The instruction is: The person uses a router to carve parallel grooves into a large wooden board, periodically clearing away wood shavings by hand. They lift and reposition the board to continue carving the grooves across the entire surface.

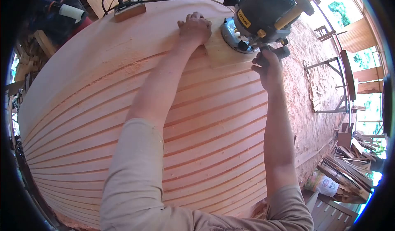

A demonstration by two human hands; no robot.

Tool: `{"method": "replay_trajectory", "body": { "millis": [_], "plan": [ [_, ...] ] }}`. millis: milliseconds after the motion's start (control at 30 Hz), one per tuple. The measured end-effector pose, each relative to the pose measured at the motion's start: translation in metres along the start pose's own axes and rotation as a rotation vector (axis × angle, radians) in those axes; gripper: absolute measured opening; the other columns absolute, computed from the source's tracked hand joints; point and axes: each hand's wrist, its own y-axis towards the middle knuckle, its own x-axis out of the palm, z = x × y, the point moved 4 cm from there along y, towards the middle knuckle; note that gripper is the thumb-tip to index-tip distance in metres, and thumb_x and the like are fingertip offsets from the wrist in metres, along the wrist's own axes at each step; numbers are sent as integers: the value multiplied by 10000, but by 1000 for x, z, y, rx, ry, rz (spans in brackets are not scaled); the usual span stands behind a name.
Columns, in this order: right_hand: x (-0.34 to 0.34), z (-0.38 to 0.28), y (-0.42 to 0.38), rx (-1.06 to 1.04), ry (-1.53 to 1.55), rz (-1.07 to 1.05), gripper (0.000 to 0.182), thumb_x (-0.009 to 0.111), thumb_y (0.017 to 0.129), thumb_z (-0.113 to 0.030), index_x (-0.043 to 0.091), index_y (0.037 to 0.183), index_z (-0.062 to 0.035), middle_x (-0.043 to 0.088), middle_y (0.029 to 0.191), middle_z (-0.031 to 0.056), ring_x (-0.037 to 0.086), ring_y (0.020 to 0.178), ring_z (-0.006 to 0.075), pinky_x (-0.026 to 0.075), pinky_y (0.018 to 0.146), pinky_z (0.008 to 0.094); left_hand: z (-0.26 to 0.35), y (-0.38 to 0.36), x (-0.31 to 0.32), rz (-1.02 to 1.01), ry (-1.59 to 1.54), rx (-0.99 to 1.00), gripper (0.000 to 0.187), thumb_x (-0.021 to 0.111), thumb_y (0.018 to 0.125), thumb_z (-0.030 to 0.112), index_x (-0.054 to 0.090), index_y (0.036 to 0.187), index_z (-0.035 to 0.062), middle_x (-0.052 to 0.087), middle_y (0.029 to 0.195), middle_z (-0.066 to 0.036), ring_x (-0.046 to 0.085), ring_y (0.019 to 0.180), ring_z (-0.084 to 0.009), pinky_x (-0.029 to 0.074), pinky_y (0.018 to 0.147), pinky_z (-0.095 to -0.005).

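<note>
A large pale wooden panel [214, 120] lies below me, cut with long grooves that fan out from its left end. A dark router [263, 15] with a yellow label and round base stands at the panel's far right part, on a light wooden board [224, 52]. My right hand [269, 64] is closed on a dark object [281, 52] by the router's base, seemingly its handle. My left hand [196, 28] rests on the panel just left of the board, fingers curled; what is under them is hidden.
A power outlet box [130, 11] with a plug and black cable sits at the panel's far edge. A person [61, 17] is at the upper left. Sawdust covers the floor at right, near a metal frame [325, 62] and scrap wood [345, 169].
</note>
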Motion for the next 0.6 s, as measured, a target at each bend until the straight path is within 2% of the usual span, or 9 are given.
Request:
{"method": "replay_trajectory", "body": {
  "millis": [67,167,433,500,600],
  "plan": [
    [5,-2,-5,-14,47,-14,252,646,845,-192,546,1048,-80,608,849,51,636,733,167,546,614,324,-2,-4,-8,11,15,-3,359,447,980,353,652,1207,165,488,1341,-48,434,1289,-229,328,1037,-553],
    [17,-5,-17,-13,19,2,205,606,871,-221,575,1023,-86,610,834,41,629,737,167,533,612,324,-9,-11,-23,2,23,-16,339,459,975,358,672,1175,187,494,1334,-39,439,1286,-225,334,1025,-542],
    [44,-38,-58,0,83,-60,232,644,853,-188,566,1035,-67,605,823,54,636,720,168,553,577,316,-13,-39,-80,21,32,-56,358,472,960,392,681,1144,167,508,1331,-14,457,1280,-213,325,1004,-518],
    [48,-45,-66,9,92,-54,234,652,850,-192,570,1026,-61,606,822,54,635,718,167,554,572,314,-11,-47,-94,17,38,-71,317,490,965,378,687,1139,201,503,1330,1,452,1272,-198,325,1013,-516],
    [54,-60,-80,28,121,-74,227,649,852,-186,581,1020,-48,609,829,55,635,716,170,557,568,313,-6,-59,-117,30,69,-73,320,497,962,384,685,1143,200,508,1323,0,448,1277,-197,322,1015,-518]
  ]
}}
